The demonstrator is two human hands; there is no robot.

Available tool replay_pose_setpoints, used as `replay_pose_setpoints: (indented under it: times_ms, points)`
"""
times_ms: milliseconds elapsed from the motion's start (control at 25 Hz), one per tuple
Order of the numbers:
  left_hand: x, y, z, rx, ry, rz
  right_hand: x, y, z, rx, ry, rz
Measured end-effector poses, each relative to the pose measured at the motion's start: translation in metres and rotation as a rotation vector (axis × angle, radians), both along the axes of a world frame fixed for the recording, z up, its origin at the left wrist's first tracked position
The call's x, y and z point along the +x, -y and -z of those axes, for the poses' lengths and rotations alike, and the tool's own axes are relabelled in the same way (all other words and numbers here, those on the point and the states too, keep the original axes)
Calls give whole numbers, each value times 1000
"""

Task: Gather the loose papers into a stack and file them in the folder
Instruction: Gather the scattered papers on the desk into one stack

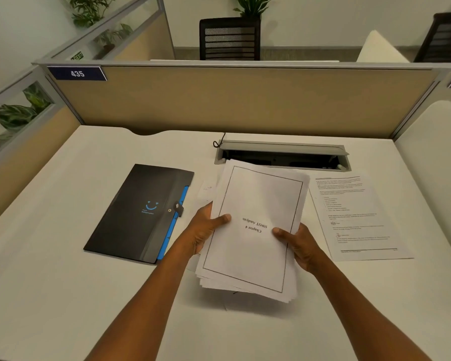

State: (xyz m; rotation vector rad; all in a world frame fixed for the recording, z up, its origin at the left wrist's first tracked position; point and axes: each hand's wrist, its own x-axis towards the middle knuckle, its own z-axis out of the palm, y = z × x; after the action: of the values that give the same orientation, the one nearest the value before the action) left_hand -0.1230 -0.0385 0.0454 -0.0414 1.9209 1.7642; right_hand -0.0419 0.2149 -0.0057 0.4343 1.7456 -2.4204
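A stack of white papers [255,204] is held above the desk, its top sheet upside down and reading "Chapter 4 SWOT Analysis". My left hand [206,230] grips its left edge with the thumb on top. My right hand [301,244] grips the right edge the same way. The stack's edges are uneven at the bottom. One loose printed sheet [357,217] lies flat on the desk to the right of the stack. A black folder [136,212] with a blue smile logo and blue tabs lies shut on the desk to the left.
A white desk [63,282] is ringed by tan cubicle partitions [245,100]. A grey cable tray [281,155] with its lid up sits just behind the stack. Another white sheet [206,188] peeks out left of the stack. Chairs and plants stand beyond the partition.
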Motion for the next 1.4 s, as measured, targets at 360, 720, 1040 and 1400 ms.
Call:
replay_pose_setpoints:
  times_ms: [360,720,1040,1400]
  points:
    - [34,-16,47,-1245,-199,-62,25,-65,12,32,42,284]
    - [21,-32,48,-1190,-21,-82,29,-71,22,30,85,310]
    - [4,-19,33,-1062,-282,-140,37,-79,26,11,87,332]
    - [-39,-2,34,-1164,-290,-57,48,-79,31,-8,124,332]
